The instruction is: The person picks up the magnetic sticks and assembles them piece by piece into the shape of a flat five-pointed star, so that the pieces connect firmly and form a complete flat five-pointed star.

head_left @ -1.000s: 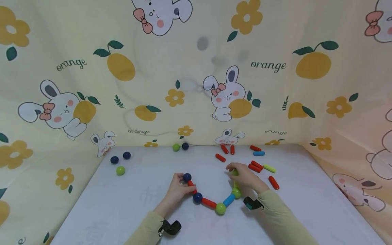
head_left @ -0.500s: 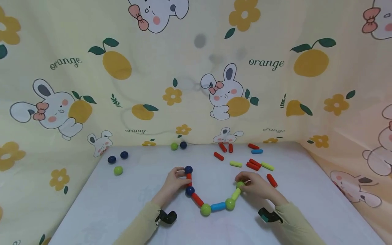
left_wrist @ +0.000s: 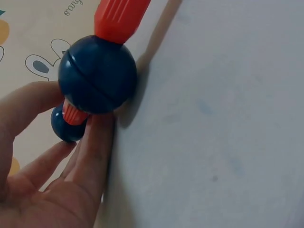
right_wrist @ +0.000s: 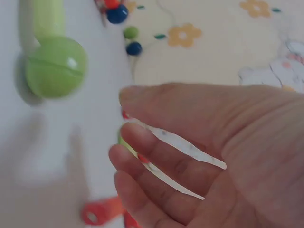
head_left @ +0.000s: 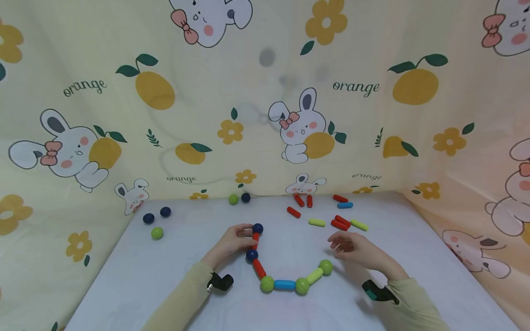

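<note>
A U-shaped chain of balls and rods lies on the white table. My left hand (head_left: 232, 243) grips its upper left red rod (head_left: 255, 240), between a dark blue ball (head_left: 257, 228) and a second dark blue ball (left_wrist: 97, 73). From there run another red rod (head_left: 259, 269), a green ball (head_left: 267, 284), a blue rod (head_left: 284, 285), a second green ball (head_left: 302, 286), a yellow-green rod (head_left: 315, 276) and an end green ball (right_wrist: 57, 66). Up and right of that end ball, my right hand (head_left: 362, 253) hovers with loosely bent fingers, holding nothing.
Loose red rods (head_left: 339, 225), yellow-green rods (head_left: 316, 222) and a blue rod (head_left: 345, 205) lie at the back right. Dark blue balls (head_left: 148, 218) and a green ball (head_left: 157, 233) sit at the left. A green ball (head_left: 233, 199) and a dark blue one stand by the patterned cloth.
My right hand has let go of the chain's end green ball and moved right. The chain's right side has swung outward and down, widening the U; my left hand keeps its hold.
</note>
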The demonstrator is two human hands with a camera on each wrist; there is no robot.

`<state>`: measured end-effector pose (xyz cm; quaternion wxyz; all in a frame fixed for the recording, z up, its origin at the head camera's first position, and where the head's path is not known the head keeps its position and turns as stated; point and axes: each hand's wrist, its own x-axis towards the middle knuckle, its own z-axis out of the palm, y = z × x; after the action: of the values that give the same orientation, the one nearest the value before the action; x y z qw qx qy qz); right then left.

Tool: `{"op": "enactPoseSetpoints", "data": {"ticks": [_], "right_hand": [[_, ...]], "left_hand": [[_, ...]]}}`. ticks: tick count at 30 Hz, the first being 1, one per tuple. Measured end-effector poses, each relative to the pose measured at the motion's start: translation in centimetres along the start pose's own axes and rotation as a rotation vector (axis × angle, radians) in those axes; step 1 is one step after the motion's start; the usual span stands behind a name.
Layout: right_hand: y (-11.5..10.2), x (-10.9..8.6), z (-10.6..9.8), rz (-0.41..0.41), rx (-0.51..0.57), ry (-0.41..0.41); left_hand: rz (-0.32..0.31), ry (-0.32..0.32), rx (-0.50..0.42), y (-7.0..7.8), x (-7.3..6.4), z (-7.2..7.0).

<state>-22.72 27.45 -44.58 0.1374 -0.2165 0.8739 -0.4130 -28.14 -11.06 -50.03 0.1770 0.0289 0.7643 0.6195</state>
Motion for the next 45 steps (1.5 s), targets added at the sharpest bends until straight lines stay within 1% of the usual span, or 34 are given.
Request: {"op": "enactPoseSetpoints", "data": {"ticks": [4, 7, 10, 14, 18, 22, 28, 32, 36, 40, 45], "right_hand": [[0.3, -0.6, -1.8, 0.026, 0.003, 0.062], [0.9, -0.7, -2.6, 0.047, -0.008, 0.089], [1.7, -0.5, -2.8, 0.085, -0.046, 0.137], [2.8, 0.0, -2.3, 0.143, -0.086, 0.169], [3.6, 0.5, -1.5, 0.162, -0.124, 0.166], [4.0, 1.0, -0.9, 0.157, -0.156, 0.172], [4.4, 1.6, -0.6, 0.130, -0.181, 0.168], [4.5, 1.8, -0.5, 0.104, -0.161, 0.151], [4.6, 2.3, -0.5, 0.064, -0.172, 0.123], [4.0, 3.3, -0.7, 0.052, -0.155, 0.094], [2.1, 5.3, -0.6, 0.050, -0.140, 0.064]], "left_hand": [[0.008, -0.009, 0.009, -0.1, 0.1, 0.0], [0.012, -0.004, 0.016, -0.3, 0.2, -0.1], [0.004, 0.002, 0.026, -0.5, 0.4, -0.2], [-0.006, -0.001, 0.041, -0.7, 0.5, -0.3], [0.002, -0.011, 0.045, -0.9, 0.5, -0.5], [0.000, -0.017, 0.028, -1.0, 0.5, -0.6], [-0.010, -0.028, 0.015, -0.8, 0.4, -0.7], [-0.011, -0.033, -0.001, -0.8, 0.3, -0.7], [-0.010, -0.036, -0.007, -0.6, 0.2, -0.8], [-0.014, -0.039, 0.004, -0.6, 0.3, -0.7], [-0.010, -0.051, 0.013, -0.5, 0.5, -0.5]]}}
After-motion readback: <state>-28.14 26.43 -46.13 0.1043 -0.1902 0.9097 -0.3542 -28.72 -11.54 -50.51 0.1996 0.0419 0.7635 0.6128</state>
